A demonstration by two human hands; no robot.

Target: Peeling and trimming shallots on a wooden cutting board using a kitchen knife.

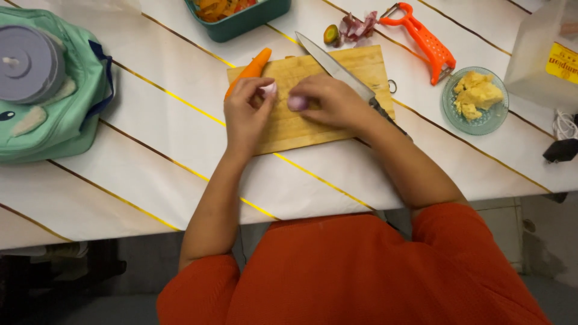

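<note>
while both hands rest on the wooden cutting board (313, 129) at the upper middle of the frame, the left hand (245, 114) pinches a small peeled shallot (268, 89) in its fingertips and the right hand (334, 102) closes narrowly on another shallot (296, 103). these bulbs look light, firm and slippery, likely to roll, so a fingertip pinch across the sides seems best. a kitchen knife (334, 67) lies just behind the right hand.

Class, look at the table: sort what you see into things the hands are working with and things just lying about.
In use:
left hand holding a pale shallot piece
right hand holding a purple shallot piece
wooden cutting board

Lying about:
knife
carrot
orange peeler
glass dish
peel scraps
green bag
teal container
</note>
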